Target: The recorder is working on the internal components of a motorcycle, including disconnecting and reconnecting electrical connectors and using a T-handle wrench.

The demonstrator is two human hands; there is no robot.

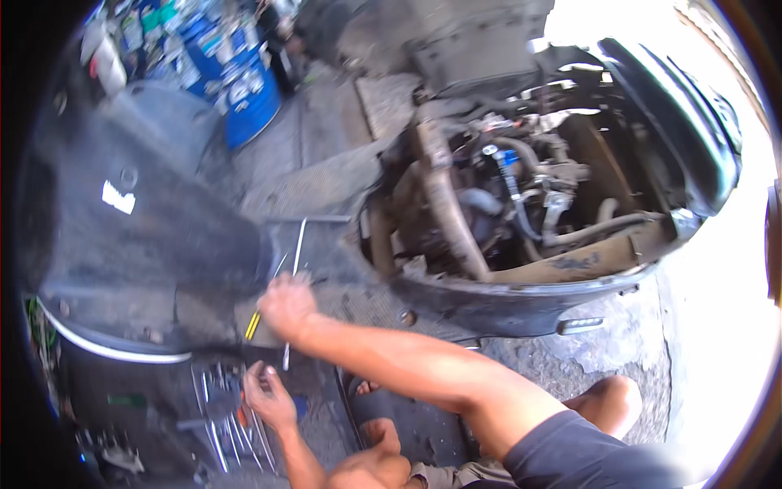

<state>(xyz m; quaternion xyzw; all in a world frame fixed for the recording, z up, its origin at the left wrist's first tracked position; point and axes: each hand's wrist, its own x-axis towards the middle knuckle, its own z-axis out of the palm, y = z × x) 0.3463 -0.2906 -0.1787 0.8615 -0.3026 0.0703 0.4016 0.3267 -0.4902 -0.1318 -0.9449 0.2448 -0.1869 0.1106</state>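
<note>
My right hand, blurred by motion, is over the scooter's footboard with its fingers curled down. Beside it lies a slim yellow-handled tool, probably a screwdriver, its thin shaft pointing away from me. A long T-handle wrench passes under this hand, its crossbar at the far end. Smeared fingers hide whether the hand grips either tool. Lower down, my left hand is above the tools on the floor, thumb and fingers bent together. What they pinch, if anything, is too small to name. Touching or next to it is an orange-handled tool.
At right, the scooter's body lies open, exposing the engine and a blue-marked ratchet-like tool. The dark front shield rises at left. Several metal wrenches lie below. A blue drum stands behind.
</note>
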